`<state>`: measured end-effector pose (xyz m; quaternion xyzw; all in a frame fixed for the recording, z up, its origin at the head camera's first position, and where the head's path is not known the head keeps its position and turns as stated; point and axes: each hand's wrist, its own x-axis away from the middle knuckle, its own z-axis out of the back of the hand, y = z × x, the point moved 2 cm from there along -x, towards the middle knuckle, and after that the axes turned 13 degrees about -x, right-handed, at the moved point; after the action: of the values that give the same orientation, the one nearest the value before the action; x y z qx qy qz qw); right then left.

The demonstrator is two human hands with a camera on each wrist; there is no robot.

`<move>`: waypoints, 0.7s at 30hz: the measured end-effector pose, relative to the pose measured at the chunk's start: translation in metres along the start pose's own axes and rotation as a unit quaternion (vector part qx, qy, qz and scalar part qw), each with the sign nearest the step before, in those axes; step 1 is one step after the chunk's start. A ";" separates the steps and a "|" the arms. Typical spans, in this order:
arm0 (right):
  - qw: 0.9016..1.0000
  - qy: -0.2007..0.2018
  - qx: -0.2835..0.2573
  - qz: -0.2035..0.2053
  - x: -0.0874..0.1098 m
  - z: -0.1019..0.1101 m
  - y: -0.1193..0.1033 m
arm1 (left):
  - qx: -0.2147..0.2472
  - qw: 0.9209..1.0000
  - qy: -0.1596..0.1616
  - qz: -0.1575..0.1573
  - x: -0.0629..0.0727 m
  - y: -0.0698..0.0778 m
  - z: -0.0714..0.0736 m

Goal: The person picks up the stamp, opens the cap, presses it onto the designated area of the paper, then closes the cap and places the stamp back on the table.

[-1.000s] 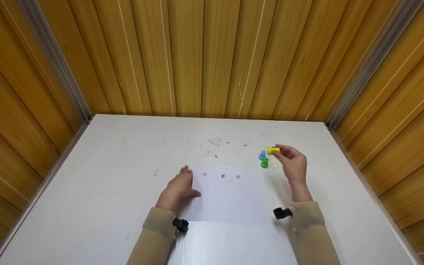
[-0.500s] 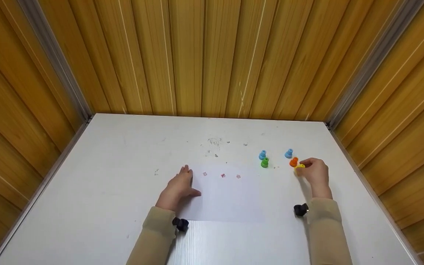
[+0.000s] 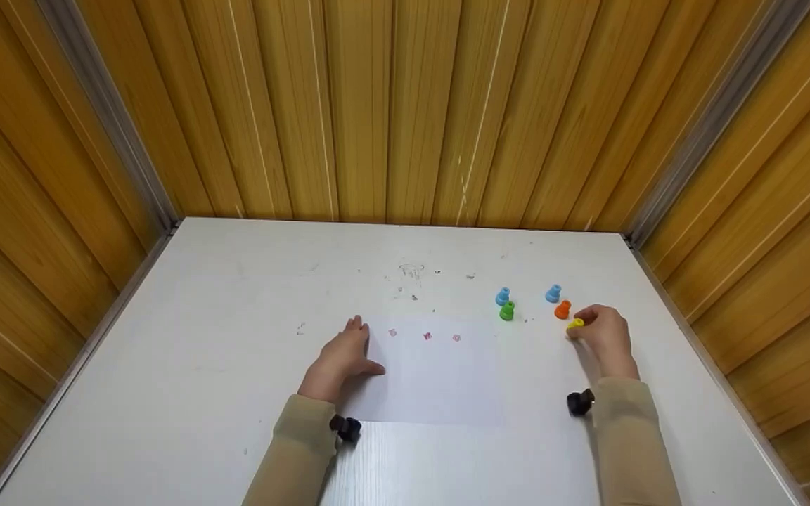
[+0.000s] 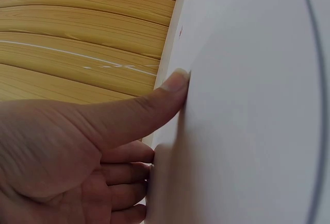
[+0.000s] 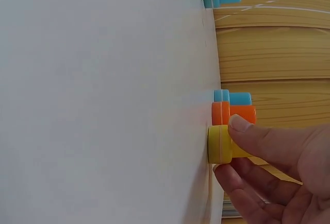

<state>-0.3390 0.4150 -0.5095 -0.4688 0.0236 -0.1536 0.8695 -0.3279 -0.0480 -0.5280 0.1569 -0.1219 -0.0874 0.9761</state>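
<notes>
My right hand (image 3: 605, 339) pinches a yellow stamp (image 5: 220, 144) at the right of the table. In the right wrist view the thumb lies on its handle and its wide base is at the table top. Just behind it an orange stamp (image 3: 562, 310) stands upright, with a blue stamp (image 3: 553, 294) farther back. Spread at the left edge of a white sheet of paper (image 3: 440, 383), my left hand (image 3: 339, 360) presses down with thumb and fingertips. Three small red prints (image 3: 427, 336) run in a row along the sheet's upper part.
A green stamp (image 3: 507, 310) and a second blue stamp (image 3: 503, 296) stand close together beyond the paper's upper right corner. Dark smudges (image 3: 412, 270) mark the white table (image 3: 201, 351). Wood-patterned panels (image 3: 405, 112) close off the back and both sides.
My right hand has carried the yellow stamp rightward and down to the table beside the orange one, turning it upright. My left hand has stayed on the paper.
</notes>
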 end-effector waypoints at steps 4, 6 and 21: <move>1.000 -0.011 -0.009 -0.019 0.004 0.002 -0.003 | 0.003 1.000 0.000 0.002 0.000 0.000 0.000; 1.000 -0.005 -0.006 -0.021 0.007 0.003 -0.009 | 0.006 1.000 0.000 0.003 0.001 0.000 0.000; 0.982 -0.007 -0.190 0.014 0.000 -0.044 -0.052 | -0.004 1.000 0.001 0.015 0.000 0.001 -0.001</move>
<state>-0.3596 0.3530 -0.4917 -0.6262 0.0532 -0.1312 0.7667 -0.3278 -0.0463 -0.5282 0.1514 -0.1232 -0.0735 0.9780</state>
